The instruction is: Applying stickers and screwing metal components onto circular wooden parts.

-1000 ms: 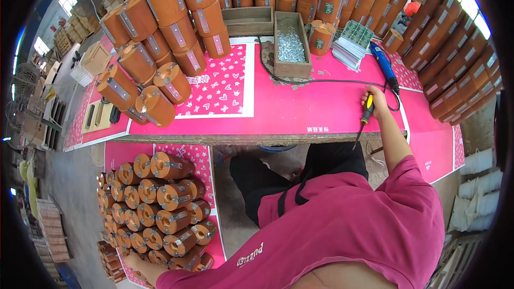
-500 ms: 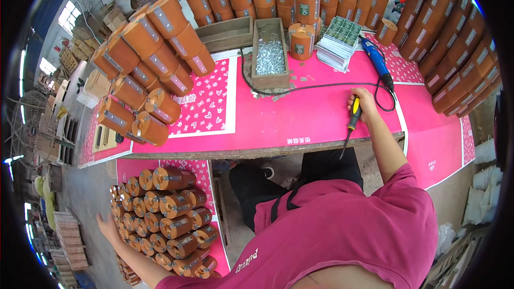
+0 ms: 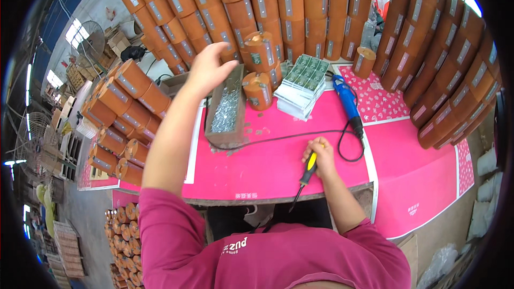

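Note:
My left hand point(image 3: 210, 69) is stretched far over the table, its thumb apart from the fingers and nothing visible in it. In the picture it overlaps the rim of a wooden box point(image 3: 218, 140) holding small shiny metal pieces point(image 3: 226, 109). Just right of it stand brown cylinders with green labels, one upper point(image 3: 259, 56) and one lower in front point(image 3: 258, 92). Closed around a yellow-and-black screwdriver point(image 3: 309, 167) is my right hand point(image 3: 324, 155), above the table's near edge. The screwdriver's blade slants down toward my lap.
Tall rows of brown cylinders with metal plates point(image 3: 289, 8) line the back and right. A pile of green-printed cards point(image 3: 304, 83) lies beside a blue power tool point(image 3: 347, 99), whose black cord point(image 3: 284, 139) crosses the pink tabletop point(image 3: 267, 166). More cylinders point(image 3: 124, 230) are stacked lower left.
My left hand has swung from the cylinder stack at lower left up over the table. The view has shifted too. My right hand still holds the screwdriver.

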Demonstrator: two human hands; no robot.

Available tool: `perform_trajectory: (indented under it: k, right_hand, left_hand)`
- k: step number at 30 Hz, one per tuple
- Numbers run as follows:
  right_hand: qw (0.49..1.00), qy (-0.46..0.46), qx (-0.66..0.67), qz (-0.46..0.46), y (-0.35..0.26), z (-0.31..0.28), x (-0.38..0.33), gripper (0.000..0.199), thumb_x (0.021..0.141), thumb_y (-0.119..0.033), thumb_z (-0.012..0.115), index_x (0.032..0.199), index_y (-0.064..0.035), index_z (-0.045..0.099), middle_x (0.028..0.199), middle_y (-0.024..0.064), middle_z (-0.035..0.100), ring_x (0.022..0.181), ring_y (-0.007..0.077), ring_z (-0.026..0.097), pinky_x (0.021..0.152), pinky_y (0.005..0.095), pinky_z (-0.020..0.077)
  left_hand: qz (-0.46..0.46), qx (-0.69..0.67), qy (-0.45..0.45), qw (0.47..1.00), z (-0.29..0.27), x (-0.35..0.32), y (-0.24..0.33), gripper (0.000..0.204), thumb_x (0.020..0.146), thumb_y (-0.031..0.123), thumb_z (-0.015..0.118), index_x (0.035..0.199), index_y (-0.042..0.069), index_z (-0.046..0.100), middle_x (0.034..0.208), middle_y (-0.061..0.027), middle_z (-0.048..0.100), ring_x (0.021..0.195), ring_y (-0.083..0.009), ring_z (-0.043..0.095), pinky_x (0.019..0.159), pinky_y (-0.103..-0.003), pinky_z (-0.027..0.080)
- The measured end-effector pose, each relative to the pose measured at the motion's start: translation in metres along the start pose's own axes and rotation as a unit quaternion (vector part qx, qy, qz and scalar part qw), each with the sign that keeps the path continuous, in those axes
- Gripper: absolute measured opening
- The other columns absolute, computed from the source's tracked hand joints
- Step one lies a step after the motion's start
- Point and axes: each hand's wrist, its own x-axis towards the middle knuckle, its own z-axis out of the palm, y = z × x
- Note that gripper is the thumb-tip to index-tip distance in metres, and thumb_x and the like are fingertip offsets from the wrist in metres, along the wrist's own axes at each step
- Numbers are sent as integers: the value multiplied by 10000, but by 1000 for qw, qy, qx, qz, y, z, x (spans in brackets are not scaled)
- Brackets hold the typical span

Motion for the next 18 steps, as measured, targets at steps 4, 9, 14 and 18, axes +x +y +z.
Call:
perform_trajectory:
  k: [4, 9, 14, 18]
  right_hand:
    - [1000, 0, -2, 14, -2, 0, -1, 125, 807, -55, 527, 760, -85, 414, 583, 66, 457, 480, 177, 484, 426, 323, 449]
    - [1000, -8, -14, 7, -2, -1, 3, 123, 808, -63, 536, 766, -80, 422, 590, 65, 465, 484, 174, 490, 431, 319, 451]
    - [1000, -6, -11, 4, -2, -3, 6, 124, 805, -68, 554, 771, -54, 435, 581, 70, 483, 467, 163, 498, 427, 311, 461]
    - [1000, -6, -5, 10, 1, 0, 5, 133, 795, -66, 560, 792, -60, 428, 591, 81, 484, 472, 167, 498, 435, 320, 469]
  left_hand:
    - [-42, -54, -10, 998, 75, 61, 21, 473, 672, 240, 700, 1055, -4, 568, 1140, -147, 527, 1053, -295, 508, 901, -351, 403]
    - [-59, 90, 24, 994, 125, 77, 12, 521, 656, 166, 719, 1118, 28, 523, 1254, -87, 421, 1137, -250, 433, 945, -311, 370]
    - [1, -5, 4, 1000, 108, 61, 23, 487, 637, 44, 706, 1079, -36, 518, 1234, -133, 437, 1050, -282, 512, 856, -329, 427]
    - [-27, -52, -73, 996, 46, -6, 54, 463, 662, 53, 687, 1095, 36, 523, 1253, -69, 421, 1137, -215, 443, 928, -311, 387]
